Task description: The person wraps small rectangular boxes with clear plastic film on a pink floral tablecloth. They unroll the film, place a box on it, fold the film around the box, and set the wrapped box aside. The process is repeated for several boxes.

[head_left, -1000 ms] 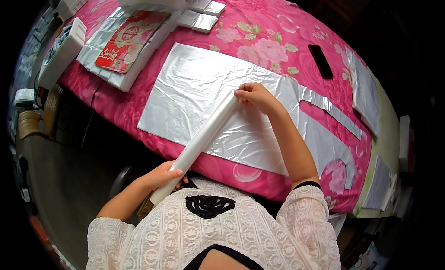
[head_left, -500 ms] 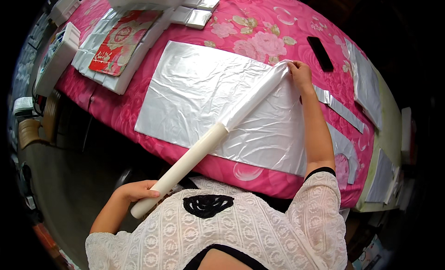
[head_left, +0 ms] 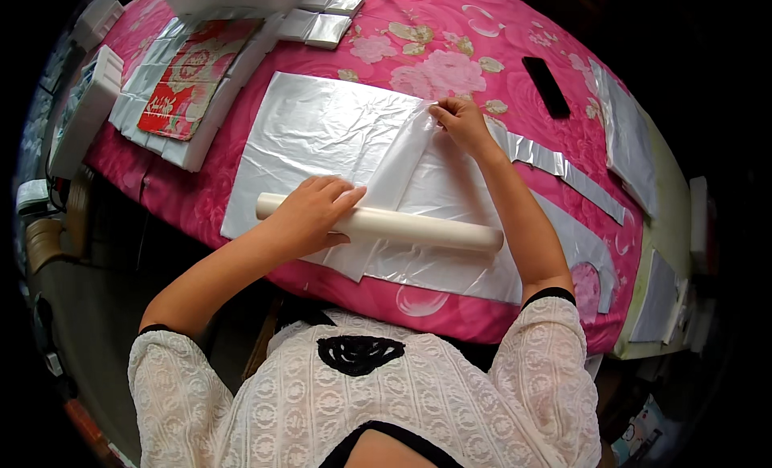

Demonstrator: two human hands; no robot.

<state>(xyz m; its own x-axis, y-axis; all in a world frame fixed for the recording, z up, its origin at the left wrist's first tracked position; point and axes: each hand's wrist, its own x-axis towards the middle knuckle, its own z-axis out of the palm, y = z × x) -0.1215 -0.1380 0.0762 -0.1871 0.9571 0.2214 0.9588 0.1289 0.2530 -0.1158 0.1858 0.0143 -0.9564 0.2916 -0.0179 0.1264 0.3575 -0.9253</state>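
Note:
A flat stack of clear, silvery plastic bags (head_left: pixel 310 110) lies on the table in front of me. Across it rests a long cream-white tube (head_left: pixel 426 229), lying nearly crosswise. My left hand (head_left: pixel 310 215) is closed over the tube left of its middle, with the thumb and fingertips along its near side. At the far edge of the stack, my right hand (head_left: pixel 462 124) pinches the corner of a loose plastic bag (head_left: pixel 400 164). That bag is partly folded over and runs down under the tube, where part of it is hidden.
A pink flowered cloth (head_left: pixel 434 74) covers the table. At the back left, a red printed sheet (head_left: pixel 197 78) lies on a pile of bags, with small folded packets (head_left: pixel 328 30) beyond. A black phone (head_left: pixel 547 88), plastic strips (head_left: pixel 591 190) and more bags (head_left: pixel 627 138) lie right.
The tube has come out of the bag's opening and swung from a slant to nearly crosswise. My left hand moved up over the stack with it; my right hand shifted left with the bag corner.

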